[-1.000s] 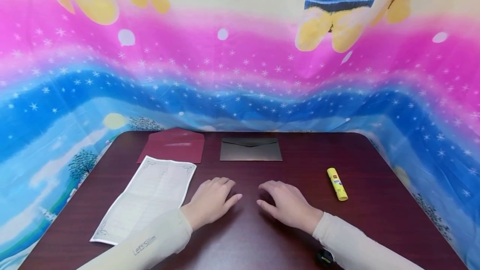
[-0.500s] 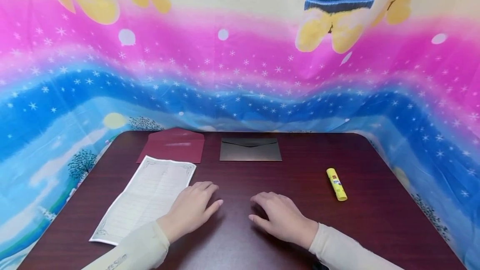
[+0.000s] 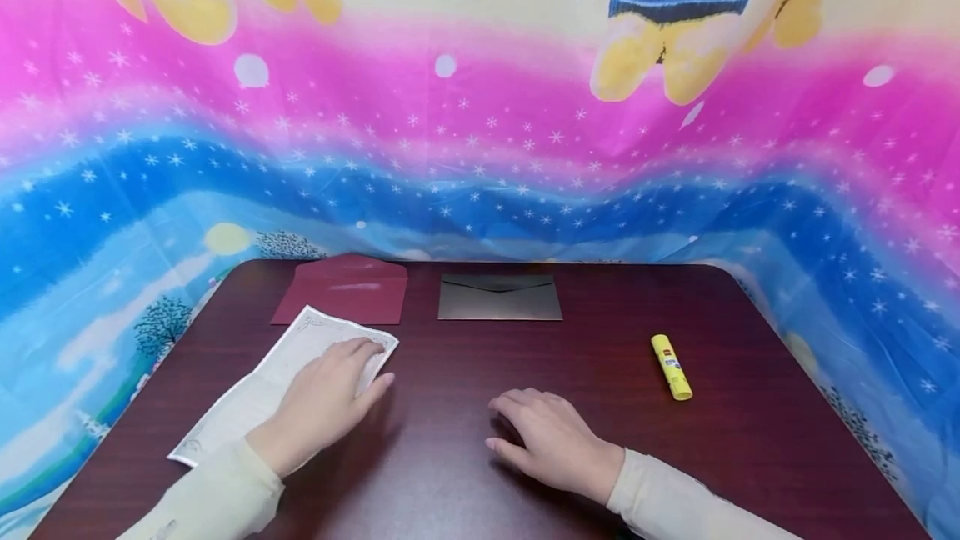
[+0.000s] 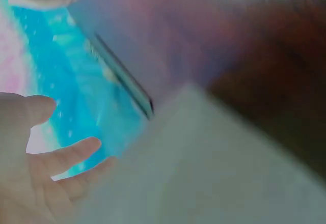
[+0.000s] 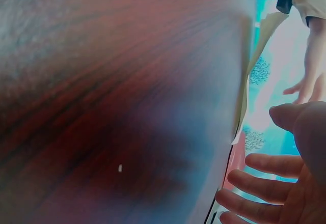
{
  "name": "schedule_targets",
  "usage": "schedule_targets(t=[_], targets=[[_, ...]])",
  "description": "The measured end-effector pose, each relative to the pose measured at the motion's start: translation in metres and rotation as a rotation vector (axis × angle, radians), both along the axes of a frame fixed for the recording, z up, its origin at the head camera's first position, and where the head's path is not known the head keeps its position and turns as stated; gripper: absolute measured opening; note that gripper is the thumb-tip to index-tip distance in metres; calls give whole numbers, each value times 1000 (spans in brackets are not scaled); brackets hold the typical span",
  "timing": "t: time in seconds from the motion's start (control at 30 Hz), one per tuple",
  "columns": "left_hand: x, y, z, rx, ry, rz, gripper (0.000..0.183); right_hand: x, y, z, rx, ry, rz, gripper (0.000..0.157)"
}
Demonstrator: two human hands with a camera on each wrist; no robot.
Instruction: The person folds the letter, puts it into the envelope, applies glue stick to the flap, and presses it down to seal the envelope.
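A white sheet of paper (image 3: 240, 411) with a decorated border lies slanted on the left side of the table. My left hand (image 3: 322, 402) is over its right part, fingertips near the far right corner. In the left wrist view the sheet (image 4: 229, 168) fills the lower right, blurred, and the left thumb (image 4: 41, 109) stands apart from the extended fingers. My right hand (image 3: 555, 444) hovers low over the middle of the table, fingers (image 5: 270, 186) loosely bent with nothing between them. A yellow glue stick (image 3: 671, 367) lies to its right.
Behind the paper is a dark red envelope (image 3: 341, 298) with its flap raised. A grey-brown envelope (image 3: 499, 304), flap folded down, lies at the table's far middle. A printed curtain (image 3: 480, 165) hangs along the back and sides of the dark wooden table (image 3: 600, 298).
My left hand has moved left from the middle of the table onto the sheet, whose far end has shifted slightly to the right. My right hand has drifted a little left and nearer.
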State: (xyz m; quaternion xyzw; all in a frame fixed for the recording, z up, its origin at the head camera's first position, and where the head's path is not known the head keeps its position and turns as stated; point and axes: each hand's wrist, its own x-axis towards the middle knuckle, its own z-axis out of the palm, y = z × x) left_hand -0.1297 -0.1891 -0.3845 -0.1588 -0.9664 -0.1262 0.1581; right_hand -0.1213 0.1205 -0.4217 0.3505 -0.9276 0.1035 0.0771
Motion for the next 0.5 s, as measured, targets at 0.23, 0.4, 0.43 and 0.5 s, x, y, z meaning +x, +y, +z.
schedule_targets(t=[0.23,0.4,0.43,0.5], targets=[[-9,-45,17,-51,-184,119,55,-1,-2,0,11,-20,-1,39],[-24,-80,12,-74,-338,188,72,-4,-7,3,17,-43,8,38],[-27,-87,10,-73,-363,203,75,-5,-9,3,17,-43,11,38],[-32,-99,7,-72,-413,229,81,-6,-12,4,16,-47,16,37]])
